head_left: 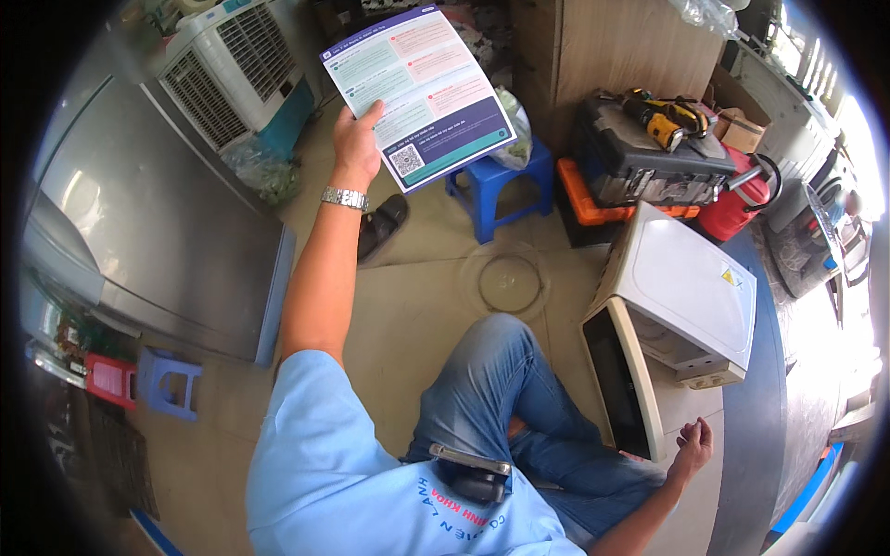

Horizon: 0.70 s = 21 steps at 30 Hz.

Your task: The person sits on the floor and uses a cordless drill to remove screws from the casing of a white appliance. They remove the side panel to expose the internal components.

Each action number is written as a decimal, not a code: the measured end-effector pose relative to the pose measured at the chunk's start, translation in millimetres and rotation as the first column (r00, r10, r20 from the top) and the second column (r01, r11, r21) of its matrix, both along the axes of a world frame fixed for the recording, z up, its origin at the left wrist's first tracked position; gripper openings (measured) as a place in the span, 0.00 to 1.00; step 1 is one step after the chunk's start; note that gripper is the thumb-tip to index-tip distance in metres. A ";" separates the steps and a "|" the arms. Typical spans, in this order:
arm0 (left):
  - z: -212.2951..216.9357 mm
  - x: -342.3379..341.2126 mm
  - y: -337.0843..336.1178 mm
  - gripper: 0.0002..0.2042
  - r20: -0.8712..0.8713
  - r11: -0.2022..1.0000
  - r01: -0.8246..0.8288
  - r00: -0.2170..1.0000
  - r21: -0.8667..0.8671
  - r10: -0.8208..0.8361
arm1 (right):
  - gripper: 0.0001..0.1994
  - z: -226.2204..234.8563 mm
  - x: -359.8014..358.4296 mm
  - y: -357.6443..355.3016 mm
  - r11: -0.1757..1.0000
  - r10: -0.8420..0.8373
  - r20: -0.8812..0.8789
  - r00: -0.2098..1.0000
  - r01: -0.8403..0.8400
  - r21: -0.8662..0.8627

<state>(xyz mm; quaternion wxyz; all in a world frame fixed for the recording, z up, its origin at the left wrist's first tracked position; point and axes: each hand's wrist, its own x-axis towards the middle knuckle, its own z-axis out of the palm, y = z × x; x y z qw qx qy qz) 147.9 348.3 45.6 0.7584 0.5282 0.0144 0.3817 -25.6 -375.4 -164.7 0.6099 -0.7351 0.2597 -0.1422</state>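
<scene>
Head view, left fingers [373, 112]: pinched on the printed sheet [445, 65].
Printed sheet: held up, extending beyond and rightward of them.
Right fingers [705, 432]: loosely curled; whether pressed together cannot be told.
Microwave [691, 273]: placed beyond them, door swung open.

Open microwave door [617, 380] in way; free gap btwn it & knee [503, 343].

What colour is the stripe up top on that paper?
The stripe on the paper is dark purple, best seen in the head view.
</scene>
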 end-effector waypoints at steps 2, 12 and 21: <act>-2.3 -16.2 8.1 0.17 -0.005 1.000 -0.007 1.000 0.009 0.007 | 0.11 -0.3 0.0 1.6 1.000 0.018 -0.004 1.000 -0.018 -0.001; 38.7 31.5 59.1 0.22 -0.060 0.974 -0.175 0.981 0.147 0.185 | 0.13 -12.3 2.7 -5.7 0.996 0.015 -0.008 1.000 -0.015 -0.084; 64.6 112.4 110.7 0.20 -0.159 0.961 -0.161 0.967 0.224 0.199 | 0.26 28.2 -5.6 10.6 0.933 0.309 -0.253 0.917 -0.344 -0.105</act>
